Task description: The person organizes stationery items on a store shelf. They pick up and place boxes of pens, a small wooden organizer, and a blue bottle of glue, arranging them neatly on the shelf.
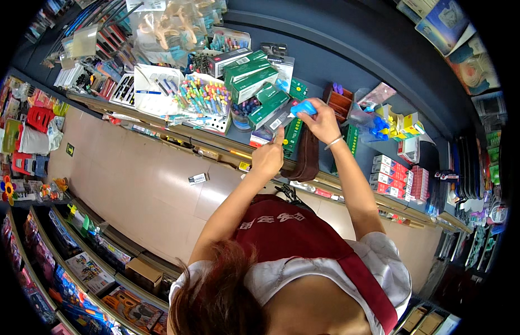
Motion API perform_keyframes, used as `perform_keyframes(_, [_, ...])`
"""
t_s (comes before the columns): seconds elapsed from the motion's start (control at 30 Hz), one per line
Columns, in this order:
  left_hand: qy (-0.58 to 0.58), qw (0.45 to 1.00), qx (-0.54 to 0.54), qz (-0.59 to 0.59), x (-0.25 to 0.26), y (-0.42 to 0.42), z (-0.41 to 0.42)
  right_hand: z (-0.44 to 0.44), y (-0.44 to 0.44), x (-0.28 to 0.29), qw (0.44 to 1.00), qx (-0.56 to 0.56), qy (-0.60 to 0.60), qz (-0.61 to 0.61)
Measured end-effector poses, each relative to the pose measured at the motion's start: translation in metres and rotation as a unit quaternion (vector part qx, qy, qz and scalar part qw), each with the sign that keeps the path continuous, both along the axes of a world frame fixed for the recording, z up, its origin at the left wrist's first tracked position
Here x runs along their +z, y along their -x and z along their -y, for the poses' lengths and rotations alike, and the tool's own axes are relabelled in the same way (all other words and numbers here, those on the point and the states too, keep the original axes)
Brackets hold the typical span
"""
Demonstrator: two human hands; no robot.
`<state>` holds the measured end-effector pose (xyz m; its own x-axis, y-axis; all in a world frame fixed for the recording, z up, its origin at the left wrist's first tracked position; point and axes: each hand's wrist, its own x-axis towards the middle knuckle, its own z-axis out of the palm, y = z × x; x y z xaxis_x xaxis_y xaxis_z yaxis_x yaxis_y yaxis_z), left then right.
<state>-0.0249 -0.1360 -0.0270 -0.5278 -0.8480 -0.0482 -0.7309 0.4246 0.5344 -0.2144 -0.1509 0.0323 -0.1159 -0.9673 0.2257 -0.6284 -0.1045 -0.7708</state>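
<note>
My right hand (325, 121) holds a small blue object with a white tip (304, 109), perhaps a glue or correction tool, above the stacked boxes. My left hand (268, 158) has its index finger stretched out, its tip at the front of a grey box with a barcode (277, 121); whether it touches is unclear. Green-and-white cartons (255, 86) lie stacked behind that box. Below my right hand, a dark brown soft item (308, 155) hangs over the shelf edge beside green boxes (292, 136).
Left along the dark shelf (260, 37) stands a white box of colourful pens (203, 96). To the right are a brown wooden-looking tray (339, 102), a yellow carton (400, 121) and red-and-white boxes (390, 178). A label card (197, 179) lies on the tiled floor (130, 167). Toy shelves (92, 272) flank the aisle.
</note>
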Motion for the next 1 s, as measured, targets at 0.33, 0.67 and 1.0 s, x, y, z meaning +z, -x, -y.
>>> perform_keyframes(0.33, [0.02, 0.997, 0.012, 0.077, -0.018, 0.01, 0.006, 0.029, -0.003, -0.012, 0.983, 0.092, 0.047, -0.153])
perform_keyframes(0.67, [0.012, 0.998, 0.015, 0.062, -0.024, 0.01, 0.009, 0.037, 0.005, -0.006, 0.978, 0.105, 0.031, -0.179])
perform_keyframes(1.0, [0.036, 0.998, 0.019, 0.057, -0.025, 0.009, 0.008, 0.049, 0.008, -0.007, 0.964, 0.128, 0.008, -0.232])
